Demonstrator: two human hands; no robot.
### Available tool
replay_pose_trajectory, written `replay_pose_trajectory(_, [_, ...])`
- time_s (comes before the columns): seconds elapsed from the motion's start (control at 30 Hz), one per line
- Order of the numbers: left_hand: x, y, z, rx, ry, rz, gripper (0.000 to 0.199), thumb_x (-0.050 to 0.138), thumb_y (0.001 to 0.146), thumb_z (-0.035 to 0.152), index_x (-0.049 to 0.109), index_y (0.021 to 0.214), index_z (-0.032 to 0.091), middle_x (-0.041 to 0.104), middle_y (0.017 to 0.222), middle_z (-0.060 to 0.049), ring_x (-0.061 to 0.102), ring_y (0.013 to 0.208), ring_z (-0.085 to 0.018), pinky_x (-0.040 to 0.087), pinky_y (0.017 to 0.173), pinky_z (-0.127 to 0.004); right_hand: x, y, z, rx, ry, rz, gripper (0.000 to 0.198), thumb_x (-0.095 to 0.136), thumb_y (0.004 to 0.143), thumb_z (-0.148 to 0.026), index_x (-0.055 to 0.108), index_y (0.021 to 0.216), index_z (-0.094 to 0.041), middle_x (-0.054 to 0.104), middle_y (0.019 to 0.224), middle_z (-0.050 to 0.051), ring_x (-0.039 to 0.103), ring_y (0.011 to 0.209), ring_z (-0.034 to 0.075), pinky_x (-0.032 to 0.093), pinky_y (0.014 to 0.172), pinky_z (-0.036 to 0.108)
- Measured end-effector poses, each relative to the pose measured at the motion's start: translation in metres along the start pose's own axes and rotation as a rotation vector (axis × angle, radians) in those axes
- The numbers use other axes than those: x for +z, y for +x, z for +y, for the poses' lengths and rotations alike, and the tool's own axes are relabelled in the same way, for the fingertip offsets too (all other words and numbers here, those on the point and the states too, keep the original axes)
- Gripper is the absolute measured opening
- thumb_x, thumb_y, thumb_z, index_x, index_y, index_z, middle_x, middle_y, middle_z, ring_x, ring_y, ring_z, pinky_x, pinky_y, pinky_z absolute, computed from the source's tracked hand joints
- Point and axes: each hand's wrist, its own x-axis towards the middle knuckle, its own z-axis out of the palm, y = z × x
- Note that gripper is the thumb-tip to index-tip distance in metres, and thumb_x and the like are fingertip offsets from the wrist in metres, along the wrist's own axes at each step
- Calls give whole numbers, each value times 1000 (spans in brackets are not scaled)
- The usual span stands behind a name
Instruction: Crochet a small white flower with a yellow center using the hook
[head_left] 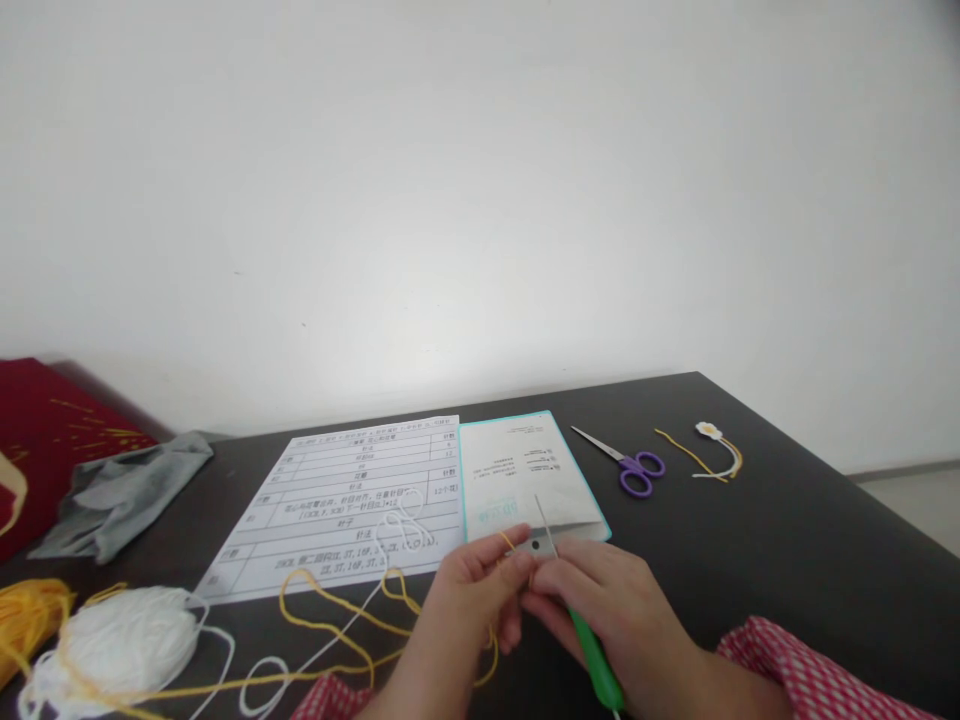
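My right hand is closed round a crochet hook with a green handle; its thin metal shaft points up and away, past my fingers. Opposite it, my left hand pinches yellow yarn, and a short strand shows over the forefinger. Both hands meet fingertip to fingertip above the table's front. Whatever stitches lie between them are hidden by the fingers. The yellow yarn trails in loops from my left hand towards the left side.
White yarn ball and yellow yarn lie front left. Behind are a grey cloth pouch, a printed sheet and a teal-edged packet. Purple-handled scissors and a small white-and-yellow crocheted flower lie right.
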Motion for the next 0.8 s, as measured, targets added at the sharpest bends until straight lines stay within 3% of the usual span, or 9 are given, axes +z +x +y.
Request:
replay_pose_trajectory(0.17, [-1,-4,19,31,-128,64,44,83,68,25,71,108,15,77,87,-9,39,42,2,31,43,-12,-19,0,-9,-152,-25,-6,8,61,90,-27,63,90,-20,69,79,5,65,72,19,51,70,30])
replay_pose_trajectory(0.27, [-3,-8,29,44,-209,57,39,83,68,21,73,105,15,77,85,-9,39,43,2,31,44,-10,-34,1,-7,-60,191,149,19,52,95,-36,60,86,-22,64,75,2,61,68,15,49,63,24])
replay_pose_trajectory(0.37, [-3,-11,33,33,-185,32,39,84,67,21,74,105,15,77,82,-8,44,47,0,35,49,-11,-39,1,0,120,389,254,39,39,100,-40,65,76,-23,59,66,0,54,59,13,44,53,22])
replay_pose_trajectory(0.57, [0,-15,32,72,-49,32,44,82,69,26,71,111,19,79,83,-4,56,63,-7,41,67,-20,-34,3,2,446,789,246,17,65,87,-39,62,80,-24,62,58,-3,53,51,10,42,46,18])
replay_pose_trajectory(0.7, [0,-14,30,144,-8,40,45,82,68,28,71,111,19,79,80,-3,64,78,-14,41,86,-29,-38,6,-1,420,827,122,11,70,84,-34,68,79,-23,69,67,0,60,57,11,48,53,19])
replay_pose_trajectory(0.8, [-1,-12,28,171,11,28,47,81,69,30,69,113,19,79,81,-3,67,84,-18,41,91,-33,-42,8,-3,331,851,121,24,61,88,-46,74,86,-25,72,72,3,64,61,14,53,57,22])
